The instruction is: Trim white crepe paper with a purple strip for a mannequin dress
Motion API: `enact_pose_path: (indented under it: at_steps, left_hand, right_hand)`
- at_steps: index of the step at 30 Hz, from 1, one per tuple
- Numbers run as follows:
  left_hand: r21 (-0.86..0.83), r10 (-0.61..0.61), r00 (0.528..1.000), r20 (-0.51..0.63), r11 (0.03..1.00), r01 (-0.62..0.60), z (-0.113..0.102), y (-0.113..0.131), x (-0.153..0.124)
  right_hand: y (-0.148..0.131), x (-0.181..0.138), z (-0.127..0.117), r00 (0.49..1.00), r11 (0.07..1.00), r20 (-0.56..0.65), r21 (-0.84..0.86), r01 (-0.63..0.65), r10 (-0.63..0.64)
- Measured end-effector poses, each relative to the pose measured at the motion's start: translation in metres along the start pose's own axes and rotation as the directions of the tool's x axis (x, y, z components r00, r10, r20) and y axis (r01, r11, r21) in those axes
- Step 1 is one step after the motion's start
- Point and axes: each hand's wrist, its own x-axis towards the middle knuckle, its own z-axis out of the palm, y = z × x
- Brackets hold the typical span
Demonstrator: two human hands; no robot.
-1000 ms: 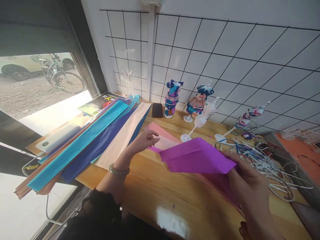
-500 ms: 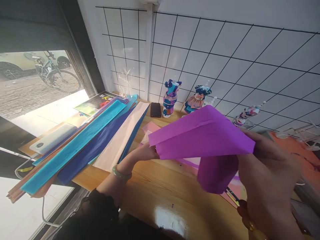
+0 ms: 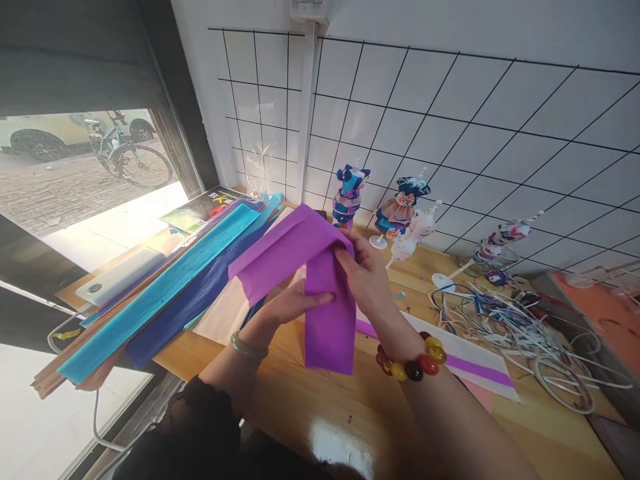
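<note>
A wide strip of purple paper (image 3: pixel 285 243) is folded over between my hands above the table. One end reaches out to the left, and the other hangs straight down in front. My right hand (image 3: pixel 367 273) pinches the fold at its upper right, thumb in front. Lower down, my left hand (image 3: pixel 293 301) grips the hanging part, with its thumb across the front and its other fingers partly hidden. On the table behind my right wrist lies a white strip with a purple band (image 3: pixel 480 370), partly covered by my arm.
Long folded papers in turquoise (image 3: pixel 165 287), dark blue (image 3: pixel 195 300) and pale pink (image 3: pixel 220 310) lie at the left, near a white device (image 3: pixel 120 275). Small dressed mannequins (image 3: pixel 403 203) stand by the gridded wall. Tangled ribbons (image 3: pixel 505 327) spread at the right.
The purple paper has moved left and turned, its front part now hanging down. My right hand has come left to the fold, and my left thumb now shows on the paper.
</note>
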Motion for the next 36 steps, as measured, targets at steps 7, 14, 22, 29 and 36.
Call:
enact_pose_path:
  at_steps: [7,14,22,29,36]
  left_hand:
    - [-0.076,0.040,0.724,-0.688,0.989,-0.127,-0.054,0.004,0.006]
    - [0.435,0.405,0.400,-0.822,0.900,-0.018,-0.085,0.003,0.004]
    - [0.718,0.498,0.523,-0.692,0.550,0.427,-0.097,0.008,-0.005]
    - [0.654,0.243,0.612,-0.753,0.179,0.735,-0.104,0.009,-0.015]
    - [0.528,0.516,0.403,-0.756,0.115,0.841,-0.076,0.015,-0.016]
  right_hand:
    - [0.041,-0.020,0.008,0.987,0.988,0.050,0.004,-0.153,0.153]
    - [0.068,-0.076,-0.037,0.943,0.938,0.164,-0.245,-0.246,0.290]
    - [0.058,-0.128,-0.121,0.927,0.829,0.016,-0.453,-0.328,0.376]
    - [0.049,-0.172,-0.201,0.926,0.561,-0.185,-0.750,-0.349,0.328]
    - [0.059,-0.212,-0.245,0.884,0.373,-0.247,-0.837,-0.401,0.396]
